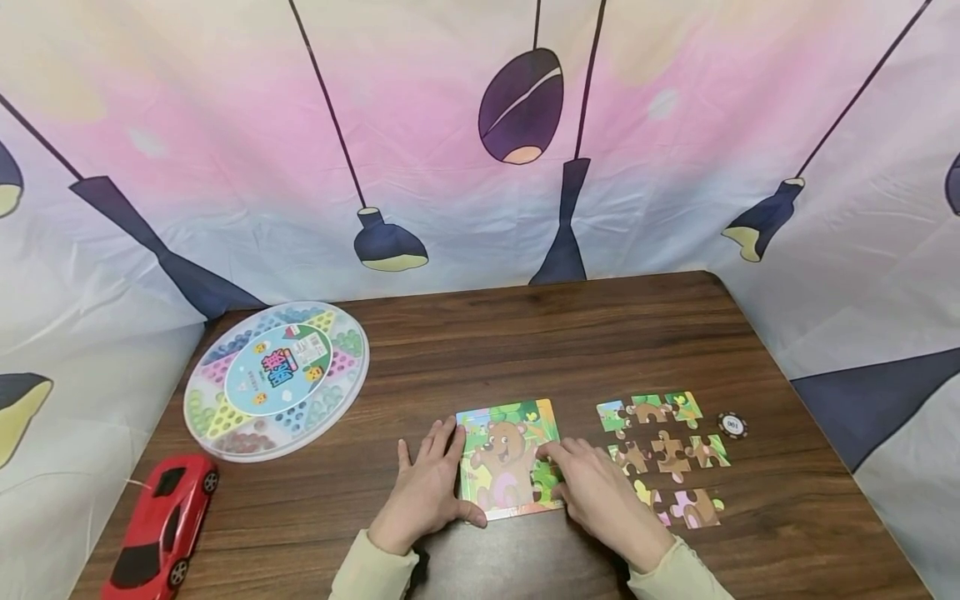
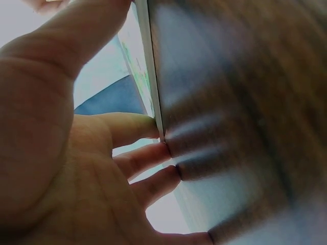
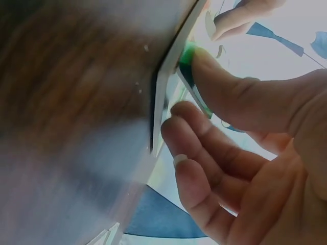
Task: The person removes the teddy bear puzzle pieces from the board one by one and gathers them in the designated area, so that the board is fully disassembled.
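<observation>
A square jigsaw puzzle with a brown cartoon bear lies flat in its tray on the table. My left hand rests at the tray's left side, fingers extended along that edge and thumb at the near left corner. On the right side of the picture, my right hand pinches a green-edged puzzle piece. In the right wrist view the piece stands tilted against the tray edge, under the thumb. The left wrist view has the left fingertips touching the table beside the tray edge.
Several loose puzzle pieces lie in rows to the right, near a round chip marked with numbers. A round marble board game sits at the back left. The red toy car is at the left edge.
</observation>
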`<state>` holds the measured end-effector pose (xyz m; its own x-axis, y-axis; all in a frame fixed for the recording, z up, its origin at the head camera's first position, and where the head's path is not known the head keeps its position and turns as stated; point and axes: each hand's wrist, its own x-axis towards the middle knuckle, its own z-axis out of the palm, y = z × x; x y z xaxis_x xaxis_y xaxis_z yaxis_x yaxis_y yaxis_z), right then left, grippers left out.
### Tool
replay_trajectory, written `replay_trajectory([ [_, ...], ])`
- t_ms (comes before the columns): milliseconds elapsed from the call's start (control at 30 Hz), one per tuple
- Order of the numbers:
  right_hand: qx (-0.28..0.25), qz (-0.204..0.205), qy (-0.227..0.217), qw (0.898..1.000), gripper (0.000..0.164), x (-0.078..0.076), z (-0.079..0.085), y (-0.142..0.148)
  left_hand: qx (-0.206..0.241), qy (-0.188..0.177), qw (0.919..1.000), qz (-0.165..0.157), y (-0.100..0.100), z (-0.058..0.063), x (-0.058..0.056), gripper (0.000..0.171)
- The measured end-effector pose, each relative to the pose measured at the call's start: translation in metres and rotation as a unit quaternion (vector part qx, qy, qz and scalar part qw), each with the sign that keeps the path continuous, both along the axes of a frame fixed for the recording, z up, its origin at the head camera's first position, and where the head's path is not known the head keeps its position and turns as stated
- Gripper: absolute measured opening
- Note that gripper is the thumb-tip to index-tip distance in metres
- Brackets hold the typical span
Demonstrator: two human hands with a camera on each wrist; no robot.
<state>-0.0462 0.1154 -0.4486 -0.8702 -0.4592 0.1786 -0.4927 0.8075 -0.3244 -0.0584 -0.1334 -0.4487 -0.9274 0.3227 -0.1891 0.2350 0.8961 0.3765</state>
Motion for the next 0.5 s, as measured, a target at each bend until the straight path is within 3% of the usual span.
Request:
replay_trajectory([
  [200, -0.056, 0.013, 0.024, 0.998, 0.035, 0.0003, -0.0003, 0.0025, -0.003, 0.000, 1.0000, 0.001, 0.0000, -0.0006, -0.0001, 0.127],
  [500, -0.134, 0.028, -0.043, 0.990, 0.028, 0.0043, 0.0032, 0.0091, -0.001, -0.008, 1.0000, 0.001, 0.0002, -0.0003, 0.0000, 0.126],
])
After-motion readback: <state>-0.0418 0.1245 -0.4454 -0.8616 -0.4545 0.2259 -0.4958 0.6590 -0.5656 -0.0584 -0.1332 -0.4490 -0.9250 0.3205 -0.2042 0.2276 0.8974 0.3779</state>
